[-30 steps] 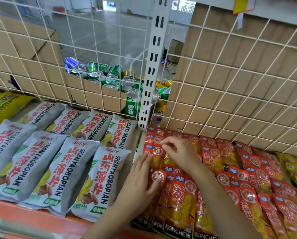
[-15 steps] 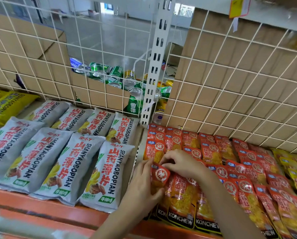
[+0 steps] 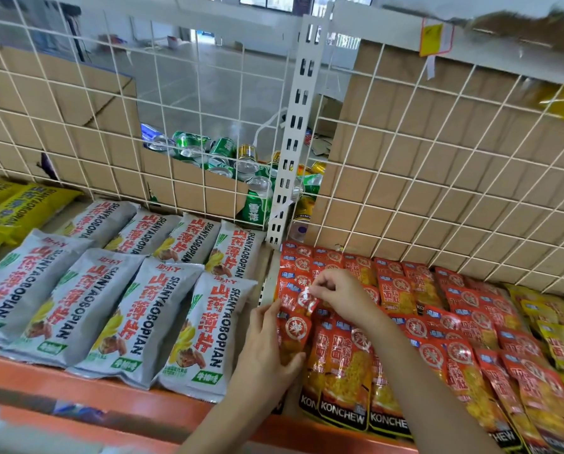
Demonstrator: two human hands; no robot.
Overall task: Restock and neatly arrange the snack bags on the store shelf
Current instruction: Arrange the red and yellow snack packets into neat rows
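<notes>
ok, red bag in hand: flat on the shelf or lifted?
Partly lifted: left hand grips the red bag, right hand pinches its top.

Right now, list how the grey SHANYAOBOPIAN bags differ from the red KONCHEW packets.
The grey SHANYAOBOPIAN bags are larger and puffier; the red KONCHEW packets are slimmer and flatter. The grey bags lie side by side in two rows; the red packets overlap. No hand touches the grey bags; the left hand and right hand hold a red packet. Both share one shelf.

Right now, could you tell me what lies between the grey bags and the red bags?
A narrow pale shelf strip, its front under the left hand; head view.
</notes>
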